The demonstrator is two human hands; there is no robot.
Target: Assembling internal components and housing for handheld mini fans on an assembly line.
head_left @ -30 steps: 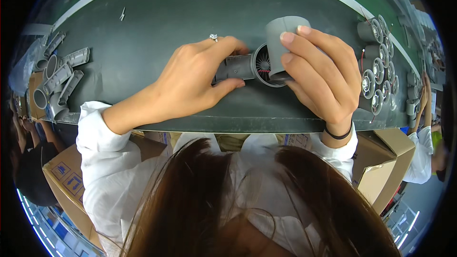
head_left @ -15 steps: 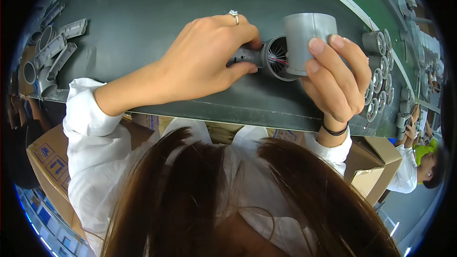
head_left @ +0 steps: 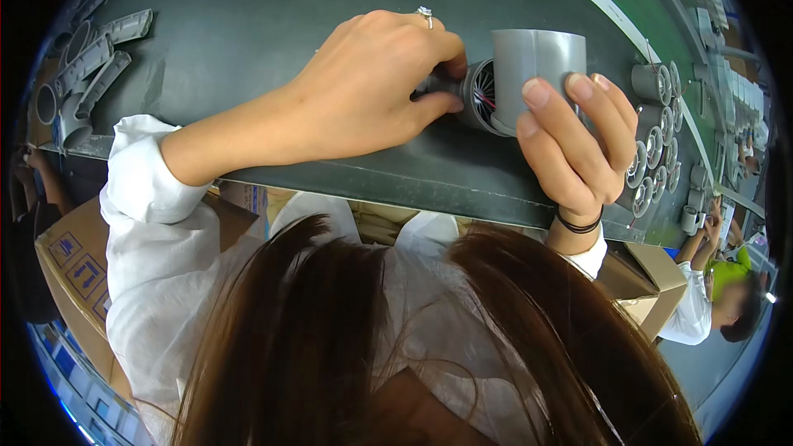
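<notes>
My left hand [head_left: 376, 87] is closed round the handle of a grey hair dryer housing [head_left: 471, 116], with thumb and forefinger at its near end. The housing's round open end faces right and shows dark radial ribs and a bit of red wire. A smooth grey plastic cylinder [head_left: 538, 58] stands roughly upright in my right hand [head_left: 578, 144], whose fingertips press on its near side. The cylinder's left lower edge overlaps the housing's mouth in view; whether the two touch I cannot tell. Most of the handle is hidden under my left fingers.
Several grey handled shells [head_left: 91, 66] lie piled at the table's left end. On the right stand several grey round units [head_left: 652, 128] with wires. Cardboard boxes [head_left: 78, 268] flank me below the dark table [head_left: 273, 16]. Another person [head_left: 702, 297] works at far right.
The housing has shifted slightly right, and more of its mouth is now behind the cylinder. My right fingers have moved a little on the cylinder. Both hands keep their hold.
</notes>
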